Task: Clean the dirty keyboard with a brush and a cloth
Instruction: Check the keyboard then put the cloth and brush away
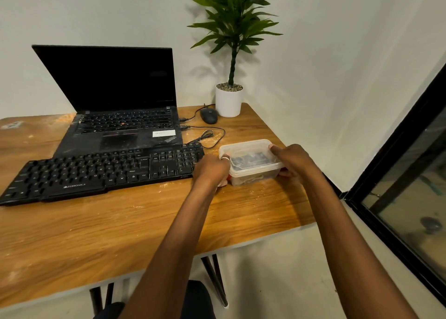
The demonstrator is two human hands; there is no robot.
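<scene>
While gripping clear lidded tub point(251, 150) at right of counter point(120, 234), L hand point(212, 169) fingers curled on left end, R hand point(293, 160) fingers on right end, black keyboard point(96, 173) just left, laptop point(115, 89) beyond

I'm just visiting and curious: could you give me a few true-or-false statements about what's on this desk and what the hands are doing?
1. The left hand and the right hand both hold the plastic container. True.
2. The screen of the laptop is lit. False: it is dark.
3. The mouse lies beside the white plant pot. True.
4. The plastic container sits on top of the keyboard. False: it stands on the table, to the right of the keyboard.
</scene>
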